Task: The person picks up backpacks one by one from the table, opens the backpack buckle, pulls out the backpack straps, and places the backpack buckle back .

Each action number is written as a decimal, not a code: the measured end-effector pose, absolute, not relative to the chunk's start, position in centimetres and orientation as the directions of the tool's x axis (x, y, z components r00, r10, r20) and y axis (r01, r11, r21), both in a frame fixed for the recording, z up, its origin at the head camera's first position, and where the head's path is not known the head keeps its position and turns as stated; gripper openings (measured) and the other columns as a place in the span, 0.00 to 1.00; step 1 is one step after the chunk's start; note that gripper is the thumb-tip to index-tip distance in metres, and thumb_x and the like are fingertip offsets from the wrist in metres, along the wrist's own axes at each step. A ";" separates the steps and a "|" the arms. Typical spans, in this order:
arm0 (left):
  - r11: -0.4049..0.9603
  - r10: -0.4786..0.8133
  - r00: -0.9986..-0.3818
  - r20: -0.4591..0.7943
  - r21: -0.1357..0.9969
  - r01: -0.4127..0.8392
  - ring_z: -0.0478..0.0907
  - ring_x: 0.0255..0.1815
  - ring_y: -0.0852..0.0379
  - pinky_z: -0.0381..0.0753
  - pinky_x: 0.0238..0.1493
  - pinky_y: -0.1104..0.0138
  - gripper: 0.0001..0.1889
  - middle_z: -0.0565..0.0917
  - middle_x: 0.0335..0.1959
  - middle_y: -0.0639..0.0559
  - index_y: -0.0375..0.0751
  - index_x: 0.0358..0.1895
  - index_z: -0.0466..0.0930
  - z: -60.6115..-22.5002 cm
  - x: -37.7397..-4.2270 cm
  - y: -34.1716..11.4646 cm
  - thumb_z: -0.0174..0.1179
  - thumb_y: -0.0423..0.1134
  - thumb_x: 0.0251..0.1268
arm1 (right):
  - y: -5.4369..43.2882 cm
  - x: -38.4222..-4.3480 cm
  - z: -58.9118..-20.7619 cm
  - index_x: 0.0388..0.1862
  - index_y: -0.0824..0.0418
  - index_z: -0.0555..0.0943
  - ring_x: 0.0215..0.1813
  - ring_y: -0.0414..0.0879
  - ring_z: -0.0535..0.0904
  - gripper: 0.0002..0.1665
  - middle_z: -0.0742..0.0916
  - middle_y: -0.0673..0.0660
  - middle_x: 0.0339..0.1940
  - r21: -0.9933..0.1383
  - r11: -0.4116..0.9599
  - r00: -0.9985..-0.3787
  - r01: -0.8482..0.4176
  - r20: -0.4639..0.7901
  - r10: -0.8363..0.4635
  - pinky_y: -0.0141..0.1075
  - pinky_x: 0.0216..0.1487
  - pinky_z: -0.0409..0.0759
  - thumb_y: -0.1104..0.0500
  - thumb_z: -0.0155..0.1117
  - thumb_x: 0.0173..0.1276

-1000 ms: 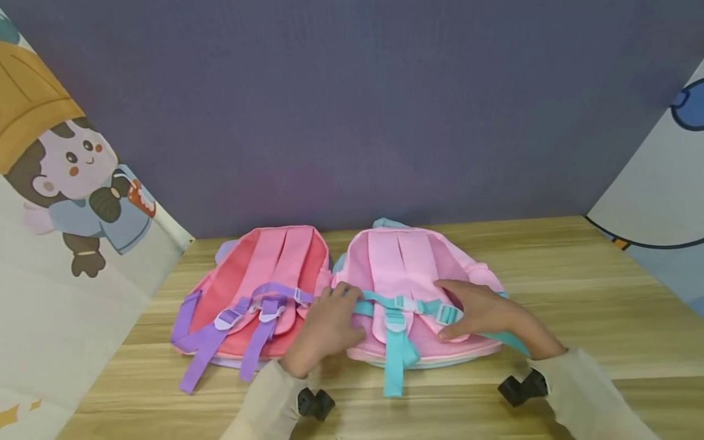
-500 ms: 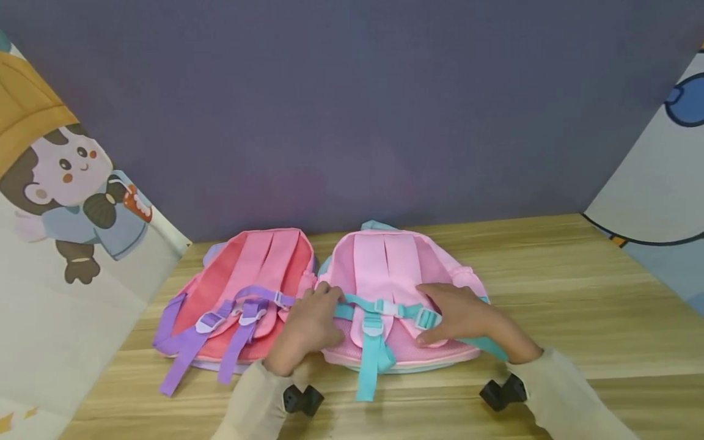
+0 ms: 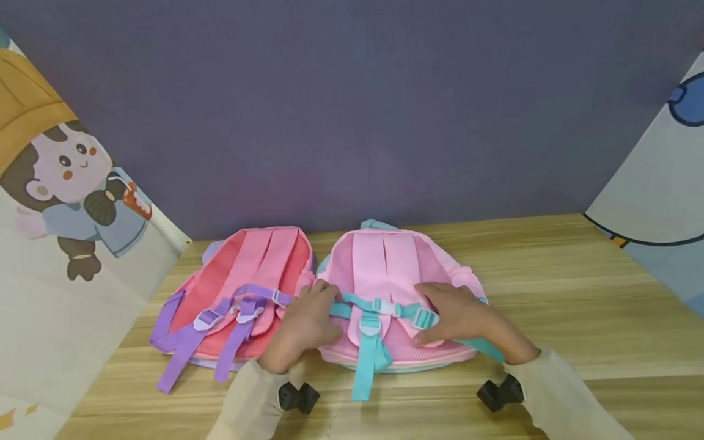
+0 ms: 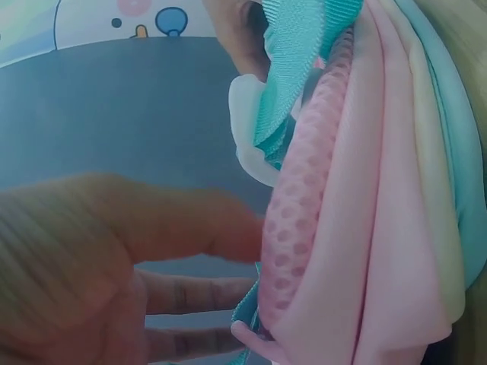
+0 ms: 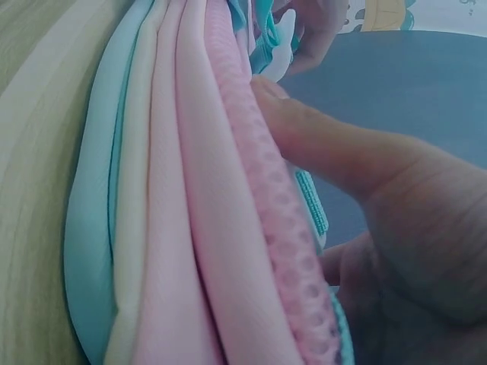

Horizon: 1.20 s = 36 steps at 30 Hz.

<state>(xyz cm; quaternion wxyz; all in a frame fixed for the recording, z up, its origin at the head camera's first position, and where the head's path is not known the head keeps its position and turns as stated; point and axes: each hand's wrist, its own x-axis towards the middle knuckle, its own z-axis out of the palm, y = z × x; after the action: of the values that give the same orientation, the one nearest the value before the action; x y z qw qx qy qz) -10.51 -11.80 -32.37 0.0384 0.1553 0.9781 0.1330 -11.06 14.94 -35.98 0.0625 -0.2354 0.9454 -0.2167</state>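
A light pink backpack (image 3: pixel 385 260) with teal straps lies back panel up on the wooden table. My left hand (image 3: pixel 308 324) rests at its left edge, fingers loosely bent and thumb apart. On the right side my right hand (image 3: pixel 459 315) touches the backpack near a teal strap buckle (image 3: pixel 425 318), thumb spread from the fingers. The left wrist view shows the thumb (image 4: pixel 190 224) against the mesh panel (image 4: pixel 293 220). In the right wrist view the other thumb (image 5: pixel 327 141) also touches the mesh (image 5: pixel 266 182). Neither hand pinches the fabric.
A coral pink backpack (image 3: pixel 214 299) with purple straps lies directly left, its edge close to the light pink one. Both bags sit on the wooden table (image 3: pixel 550 287). A dark partition (image 3: pixel 363 116) rises behind, with cartoon-printed walls (image 3: pixel 71 177) at the sides.
Both backpacks and both hands shift left together in the head view, mostly during the first half second. The hands keep the same places on the light pink backpack.
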 end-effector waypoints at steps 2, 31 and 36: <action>0.914 0.317 -0.948 -0.019 0.273 0.300 0.69 0.52 0.44 0.70 0.52 0.48 0.20 0.75 0.51 0.46 0.41 0.45 0.77 -32.3 -10.6 -11.8 0.66 0.38 0.44 | 14.9 -11.0 -35.9 0.68 0.68 0.65 0.69 0.63 0.66 0.60 0.72 0.66 0.67 -0.443 0.797 -0.883 -0.411 -0.024 -0.469 0.64 0.60 0.63 0.32 0.70 0.45; 0.757 0.538 -0.834 0.120 0.368 0.540 0.76 0.50 0.45 0.74 0.51 0.52 0.18 0.81 0.46 0.42 0.35 0.52 0.78 -34.3 -12.7 -9.0 0.62 0.34 0.58 | 10.9 -13.1 -37.8 0.42 0.61 0.78 0.42 0.44 0.75 0.15 0.79 0.51 0.38 -0.586 0.600 -0.824 -0.544 0.241 -0.512 0.38 0.47 0.76 0.60 0.71 0.57; 0.775 0.519 -0.847 0.117 0.354 0.524 0.74 0.45 0.48 0.71 0.47 0.55 0.15 0.79 0.41 0.45 0.36 0.49 0.80 -34.9 -12.8 -9.1 0.62 0.34 0.57 | 10.8 -13.0 -38.2 0.35 0.57 0.77 0.36 0.39 0.73 0.10 0.78 0.47 0.31 -0.572 0.609 -0.825 -0.550 0.257 -0.504 0.31 0.40 0.75 0.60 0.71 0.57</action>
<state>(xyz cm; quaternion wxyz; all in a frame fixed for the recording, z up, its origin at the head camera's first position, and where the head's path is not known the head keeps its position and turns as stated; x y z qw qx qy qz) -12.84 -9.09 -34.89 -0.0064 0.2768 0.9420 0.1895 -13.02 10.76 -38.18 -0.0347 -0.2942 0.8962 -0.3304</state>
